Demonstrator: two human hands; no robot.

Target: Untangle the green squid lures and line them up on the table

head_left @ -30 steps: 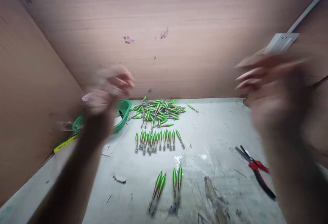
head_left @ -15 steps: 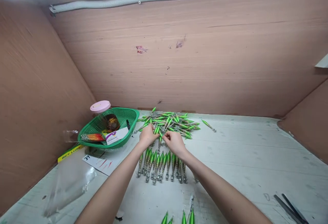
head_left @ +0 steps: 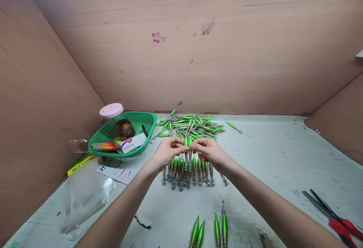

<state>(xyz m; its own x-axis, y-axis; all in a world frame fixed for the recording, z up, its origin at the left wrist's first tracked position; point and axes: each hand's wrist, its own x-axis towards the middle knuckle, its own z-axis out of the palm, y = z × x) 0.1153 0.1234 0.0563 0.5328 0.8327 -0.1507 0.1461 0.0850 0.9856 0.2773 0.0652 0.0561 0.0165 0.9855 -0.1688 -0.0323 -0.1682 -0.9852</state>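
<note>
Pinched in my left hand [head_left: 171,151] is a green squid jig [head_left: 186,154], its pointed tip up and its hooked end hanging down. My right hand [head_left: 208,149] pinches a second green squid jig [head_left: 190,155] the same way, close beside the first. Both hands are closed at the fingertips and held just above the table. Under them lies a row of several squid jigs [head_left: 181,174], tips away from me, partly covered by my hands. Behind is a loose pile of green squid jigs [head_left: 195,125].
At the left stands a green basket [head_left: 151,121] with a pink-lidded jar [head_left: 112,110], orange lures [head_left: 105,146] and cards. Clear plastic bags [head_left: 85,195] lie before it. Red-handled scissors [head_left: 329,212] are at right. Several jigs [head_left: 195,231] lie near the front edge; one stray jig [head_left: 234,127] is right of the pile.
My hands have come away from the pile toward me, and each now shows a squid jig upright, side by side. The view has tilted down, bringing in more of the scissors and front jigs.
</note>
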